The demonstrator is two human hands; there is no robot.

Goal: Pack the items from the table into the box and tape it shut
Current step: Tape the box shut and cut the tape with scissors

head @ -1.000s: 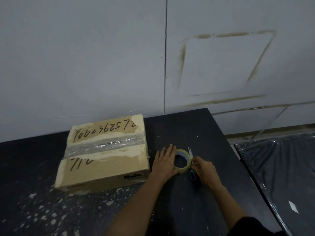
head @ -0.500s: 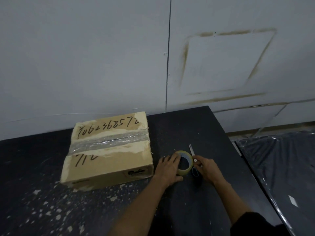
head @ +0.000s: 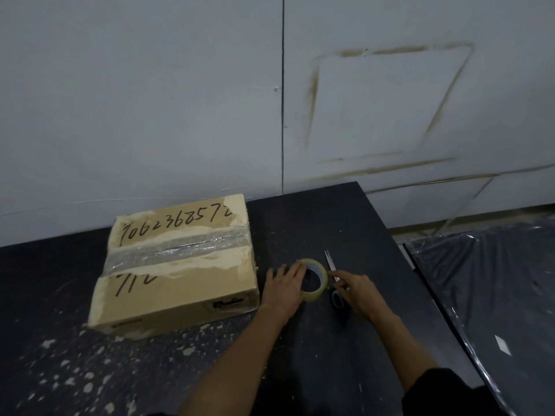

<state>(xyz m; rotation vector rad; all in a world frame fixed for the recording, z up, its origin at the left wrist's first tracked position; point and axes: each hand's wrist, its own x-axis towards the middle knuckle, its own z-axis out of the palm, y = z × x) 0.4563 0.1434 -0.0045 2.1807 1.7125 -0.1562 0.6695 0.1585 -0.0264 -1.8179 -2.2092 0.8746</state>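
Your hands barely shifted: left hand still grips tape on desk toward right edge, right hand fingertips at roll's side, over scissors; its closure unclear. Box shut, taped, toward back edge. Task looks nearly done.

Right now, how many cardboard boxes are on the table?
1: the cardboard box sits taped shut on the table, left of the tape roll. No others visible.
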